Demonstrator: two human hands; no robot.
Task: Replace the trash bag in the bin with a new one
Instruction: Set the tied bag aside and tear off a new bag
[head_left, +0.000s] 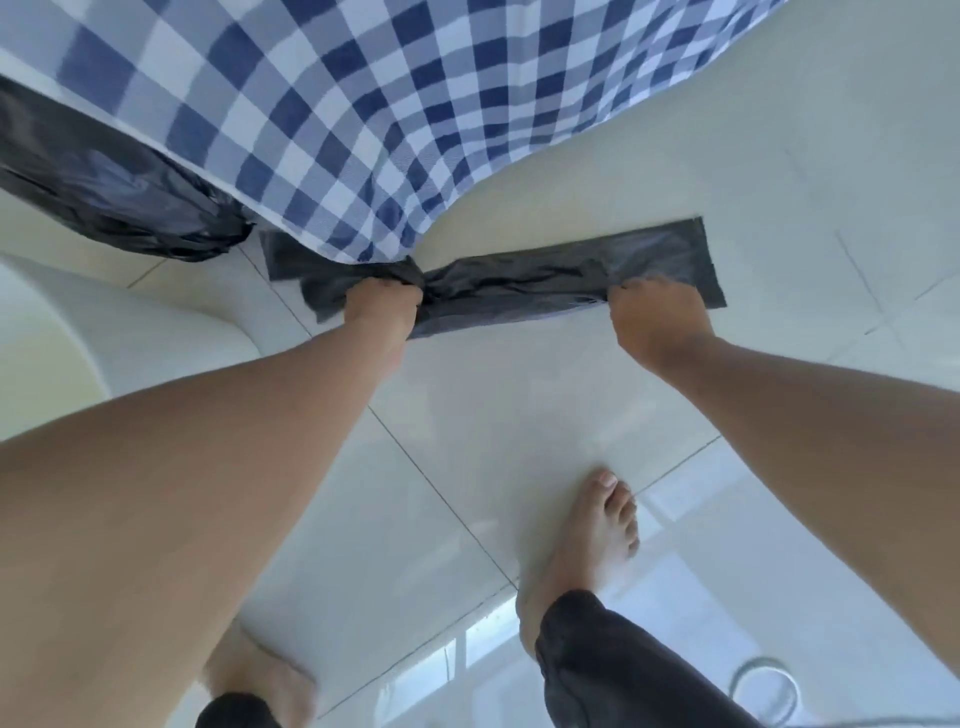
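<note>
Both hands (384, 304) (655, 317) grip folded black trash bag (561, 273) above tiled floor (467, 415).

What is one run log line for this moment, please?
step: unfolding new bag | left hand: grips folded bag | right hand: grips bag | full bag: beside checked cloth

The cloth (322, 119) has a check pattern of dark blue, light blue and white squares. The folded trash bag (561, 280) is dark grey, almost black. The full bag (104, 192) at the left is black and glossy. The floor (519, 415) has pale cream tiles with thin dark lines between them. The trouser legs (613, 670) are black.
</note>
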